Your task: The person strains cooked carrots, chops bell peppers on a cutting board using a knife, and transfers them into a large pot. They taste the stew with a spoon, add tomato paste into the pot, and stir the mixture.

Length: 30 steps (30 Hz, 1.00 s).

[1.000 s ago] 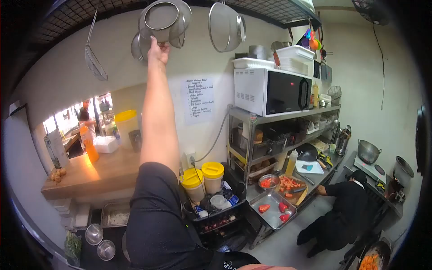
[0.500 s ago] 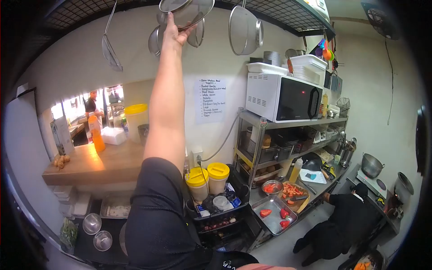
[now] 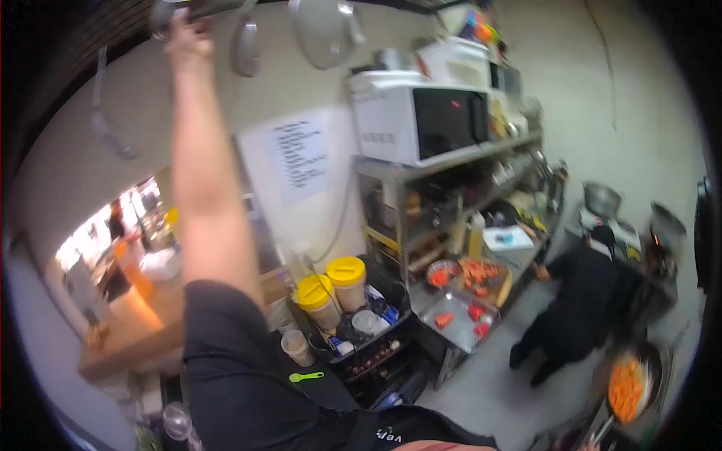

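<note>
My left hand reaches overhead, partly curled at a mesh strainer; blur hides whether I grip it. My view has swung, and the strainer is now cropped at the top edge. My right hand, beside the frying pan, is unreadable.

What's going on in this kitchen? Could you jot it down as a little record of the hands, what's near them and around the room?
Left hand: raised beside hanging metal strainers; grip blurred
Right hand: apparently at the bottom edge, by the pan; grip unclear
Pan: lower right, holding orange food
Metal tray: red pieces inside
Tubs: two, yellow lids
Microwave: on the metal shelf
Other person: dark clothes, at right
</note>
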Each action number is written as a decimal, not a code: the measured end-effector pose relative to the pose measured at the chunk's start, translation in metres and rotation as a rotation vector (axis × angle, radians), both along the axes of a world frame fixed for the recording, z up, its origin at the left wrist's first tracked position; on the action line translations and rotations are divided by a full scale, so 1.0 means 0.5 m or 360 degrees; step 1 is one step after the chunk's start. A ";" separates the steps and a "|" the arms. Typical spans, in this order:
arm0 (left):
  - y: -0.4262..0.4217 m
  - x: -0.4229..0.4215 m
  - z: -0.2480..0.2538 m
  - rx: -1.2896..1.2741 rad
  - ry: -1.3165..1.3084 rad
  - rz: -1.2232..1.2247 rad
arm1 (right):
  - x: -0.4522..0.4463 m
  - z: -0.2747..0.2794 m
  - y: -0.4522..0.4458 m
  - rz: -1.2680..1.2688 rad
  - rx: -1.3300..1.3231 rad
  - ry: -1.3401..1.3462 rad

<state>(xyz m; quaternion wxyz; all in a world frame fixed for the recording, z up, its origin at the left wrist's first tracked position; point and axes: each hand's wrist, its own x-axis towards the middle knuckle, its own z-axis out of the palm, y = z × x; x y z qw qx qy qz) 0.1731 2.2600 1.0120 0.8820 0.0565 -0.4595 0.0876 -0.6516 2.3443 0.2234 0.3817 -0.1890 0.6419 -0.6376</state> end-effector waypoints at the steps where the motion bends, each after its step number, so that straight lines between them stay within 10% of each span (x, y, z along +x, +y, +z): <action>1: 0.000 -0.038 -0.027 0.0031 -0.0002 0.0101 | -0.002 -0.005 -0.004 0.0062 -0.0034 -0.0013; 20: -0.193 -0.243 -0.342 0.0309 -0.1393 0.1192 | 0.289 0.311 0.061 -0.0181 -0.0004 -0.0454; 30: -0.413 -0.708 -0.681 0.0021 -0.2977 0.0081 | 0.242 0.281 0.030 -0.0347 -0.0009 -0.0476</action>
